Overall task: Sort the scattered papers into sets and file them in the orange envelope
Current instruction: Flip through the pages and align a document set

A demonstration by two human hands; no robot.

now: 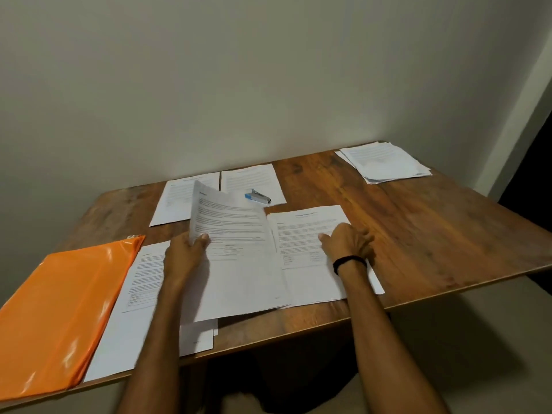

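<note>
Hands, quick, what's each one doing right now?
Left hand: closed on the lifted sheet.
Right hand: fingers curled, resting on the flat printed sheet; grip cannot be told.

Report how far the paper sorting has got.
Done: one stack sits at the table's far right corner. In hand: the left hand lifts a sheet; the right hand presses another. Left: loose sheets remain, and the orange envelope lies flat, not yet filled.

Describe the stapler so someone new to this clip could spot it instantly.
Start at the far edge of the wooden table by the wall. The stapler lies on the right of two side-by-side sheets there. It is the only small blue-and-grey item among white papers.
</note>
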